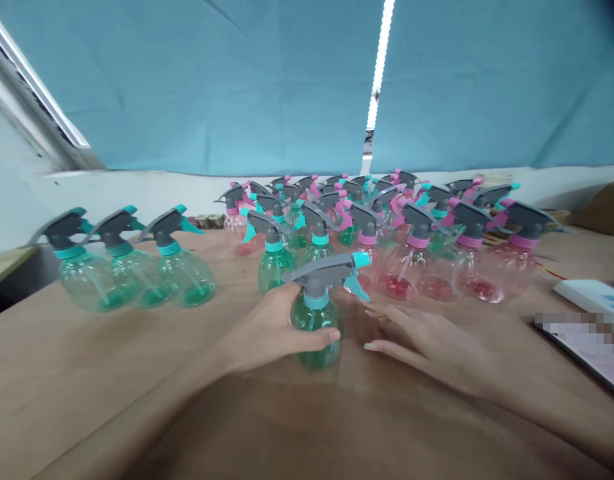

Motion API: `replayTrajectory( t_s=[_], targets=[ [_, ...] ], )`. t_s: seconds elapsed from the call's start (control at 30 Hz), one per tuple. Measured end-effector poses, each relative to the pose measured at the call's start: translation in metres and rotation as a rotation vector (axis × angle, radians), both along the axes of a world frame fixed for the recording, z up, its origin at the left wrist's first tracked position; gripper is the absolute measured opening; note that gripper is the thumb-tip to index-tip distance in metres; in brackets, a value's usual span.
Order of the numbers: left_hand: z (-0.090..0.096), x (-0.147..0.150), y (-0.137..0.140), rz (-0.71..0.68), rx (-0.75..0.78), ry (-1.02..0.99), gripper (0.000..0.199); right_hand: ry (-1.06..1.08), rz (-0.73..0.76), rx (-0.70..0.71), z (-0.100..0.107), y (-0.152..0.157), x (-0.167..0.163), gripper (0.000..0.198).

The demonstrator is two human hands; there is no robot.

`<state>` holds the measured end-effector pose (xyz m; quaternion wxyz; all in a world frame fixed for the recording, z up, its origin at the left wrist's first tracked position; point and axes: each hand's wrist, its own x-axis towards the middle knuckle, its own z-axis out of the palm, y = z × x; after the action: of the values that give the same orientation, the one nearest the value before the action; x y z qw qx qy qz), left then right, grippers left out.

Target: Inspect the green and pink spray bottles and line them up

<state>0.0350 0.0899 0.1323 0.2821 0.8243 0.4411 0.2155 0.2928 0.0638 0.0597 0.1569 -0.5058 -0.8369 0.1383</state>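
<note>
Your left hand [271, 327] has hold of the green spray bottle [317, 317], its fingers closed around the left side and behind, the thumb across the front. The bottle stands about upright at the near middle of the desk [257, 427], nozzle pointing right; whether its base touches the wood, you can't quite tell.

Your right hand [427, 340] holds nothing — its fingers are spread loosely just to the right of the bottle, the upper ones close to the turquoise trigger [355, 288]. Contact there is too blurred to judge.

Three green bottles [187, 280] stand in a row to the left, and a crowd of pink bottles [399, 283] mixed with green ones fills the far middle and right. A flat device [591, 357] lies at the right edge.

The step in hand looks like handling this single bottle by its body. The next move, as I judge it, calls for a steady left grip — and for your right fingers to stay clear of the trigger unless you mean to squeeze it.
</note>
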Motion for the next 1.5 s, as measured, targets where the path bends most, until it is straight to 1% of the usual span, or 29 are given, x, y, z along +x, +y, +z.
replayTrajectory(
  t_s=[0.07,0.13,0.23,0.37,0.47,0.57,0.67,0.77,0.87,1.03,1.27,1.4,1.5],
  targets=[
    [-0.001,-0.005,-0.004,-0.029,0.003,0.037,0.029,0.013,0.024,-0.012,0.003,0.003,-0.007,0.051],
    [-0.002,-0.012,-0.008,-0.072,0.005,0.015,0.027,0.03,0.038,-0.004,0.006,0.007,-0.014,0.05],
    [-0.004,-0.027,-0.016,-0.039,0.008,0.002,0.032,0.071,0.043,0.014,0.012,0.012,-0.027,0.044],
    [-0.007,-0.055,-0.026,0.118,0.045,0.063,0.035,0.114,0.002,0.061,0.027,0.022,-0.05,0.033],
    [-0.01,-0.081,-0.027,0.251,0.131,0.095,0.035,0.174,-0.037,0.131,0.036,0.034,-0.069,0.032],
    [-0.015,-0.107,-0.019,0.425,0.183,0.085,0.041,0.216,-0.063,0.181,0.038,0.047,-0.087,0.039],
    [-0.021,-0.125,-0.006,0.525,0.225,0.033,0.046,0.217,-0.088,0.2,0.036,0.058,-0.103,0.049],
    [-0.025,-0.131,0.008,0.591,0.295,0.032,0.048,0.216,-0.121,0.21,0.034,0.067,-0.116,0.06],
    [-0.027,-0.127,0.021,0.589,0.335,0.05,0.05,0.218,-0.142,0.196,0.033,0.074,-0.127,0.068],
    [-0.028,-0.123,0.037,0.526,0.353,0.046,0.048,0.23,-0.171,0.152,0.034,0.083,-0.14,0.077],
    [-0.023,-0.125,0.05,0.475,0.327,0.041,0.047,0.271,-0.204,0.151,0.038,0.094,-0.154,0.065],
    [-0.022,-0.126,0.056,0.456,0.305,0.048,0.049,0.288,-0.205,0.142,0.036,0.1,-0.157,0.061],
    [-0.022,-0.125,0.059,0.456,0.299,0.051,0.046,0.297,-0.209,0.14,0.034,0.104,-0.157,0.056]
  ],
)
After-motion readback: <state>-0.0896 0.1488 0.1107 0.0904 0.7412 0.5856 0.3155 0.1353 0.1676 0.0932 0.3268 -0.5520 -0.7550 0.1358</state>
